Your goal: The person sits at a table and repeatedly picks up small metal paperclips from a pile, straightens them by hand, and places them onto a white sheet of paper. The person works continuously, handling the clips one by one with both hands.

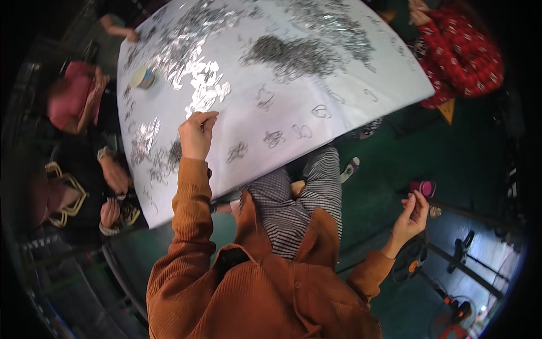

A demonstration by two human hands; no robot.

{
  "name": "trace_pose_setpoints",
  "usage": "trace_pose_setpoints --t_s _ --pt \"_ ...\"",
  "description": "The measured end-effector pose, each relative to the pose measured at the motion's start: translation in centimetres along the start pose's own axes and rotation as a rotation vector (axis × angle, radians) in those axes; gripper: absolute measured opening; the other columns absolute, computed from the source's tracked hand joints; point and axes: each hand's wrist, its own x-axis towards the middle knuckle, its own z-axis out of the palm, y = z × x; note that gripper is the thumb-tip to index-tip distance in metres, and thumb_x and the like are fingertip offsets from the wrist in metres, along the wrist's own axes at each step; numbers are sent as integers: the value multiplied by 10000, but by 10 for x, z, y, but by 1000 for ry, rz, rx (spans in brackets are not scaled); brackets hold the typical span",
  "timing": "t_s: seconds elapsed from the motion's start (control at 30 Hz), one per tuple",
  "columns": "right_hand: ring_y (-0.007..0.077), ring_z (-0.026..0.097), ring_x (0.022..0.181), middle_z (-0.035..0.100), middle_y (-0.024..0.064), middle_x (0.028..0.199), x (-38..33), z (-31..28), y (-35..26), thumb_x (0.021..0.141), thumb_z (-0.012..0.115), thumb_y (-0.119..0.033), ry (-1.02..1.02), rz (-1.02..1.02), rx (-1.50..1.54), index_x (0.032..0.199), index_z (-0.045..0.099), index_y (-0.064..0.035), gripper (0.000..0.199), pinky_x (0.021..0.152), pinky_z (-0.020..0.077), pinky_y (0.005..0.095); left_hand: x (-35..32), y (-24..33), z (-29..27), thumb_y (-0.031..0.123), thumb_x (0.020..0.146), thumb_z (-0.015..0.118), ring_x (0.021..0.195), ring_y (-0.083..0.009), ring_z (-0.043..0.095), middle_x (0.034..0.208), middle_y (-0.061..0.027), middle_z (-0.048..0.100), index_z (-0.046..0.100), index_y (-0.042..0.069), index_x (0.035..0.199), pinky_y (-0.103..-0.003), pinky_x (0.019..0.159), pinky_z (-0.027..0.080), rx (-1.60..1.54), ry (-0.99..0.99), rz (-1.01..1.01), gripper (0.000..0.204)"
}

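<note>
My left hand (197, 134) is over the white table (248, 130), at the near edge of a heap of small shiny strips (203, 85). Its thumb and index finger are pinched together; whatever may be between them is too small to make out. Small clusters of dark thin loops (237, 151) lie to the right of this hand, with another bunch of loops (274, 138) beyond. Out to the right, away from the table, my right hand (409, 220) is raised with loosely bent fingers apart, and nothing shows in it.
A large tangle of dark loops (293, 59) covers the table's far middle. A paper cup (142, 78) stands at the left. People sit around the table: a pink top (79, 93) and dark clothing at left, a red patterned garment (463, 51) at right. Metal bars (463, 263) run at lower right.
</note>
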Motion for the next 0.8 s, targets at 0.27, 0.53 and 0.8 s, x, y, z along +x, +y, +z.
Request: trace_pose_setpoints --t_s 0.27,0.53,0.8 --pt "100 602 737 648 58 909 -16 71 -33 929 576 -11 -303 -57 3 1044 639 16 134 675 496 227 -15 -76 19 119 805 686 731 -287 676 877 -161 701 747 75 920 -363 700 534 107 -159 -112 137" --pt "253 644 715 646 85 853 -67 155 -88 803 613 28 -922 -537 23 935 659 -35 153 619 508 338 58 -95 105 299 820 702 839 -256 645 910 -82 665 711 106 963 -381 755 504 216 -30 -330 240" --pt "264 618 717 614 67 847 -79 166 -78 836 620 -70 -1157 -437 -129 921 623 -75 85 615 508 367 60 -98 112 311 825 702 840 -228 645 922 -12 653 657 165 899 -381 726 487 206 -29 -374 169"
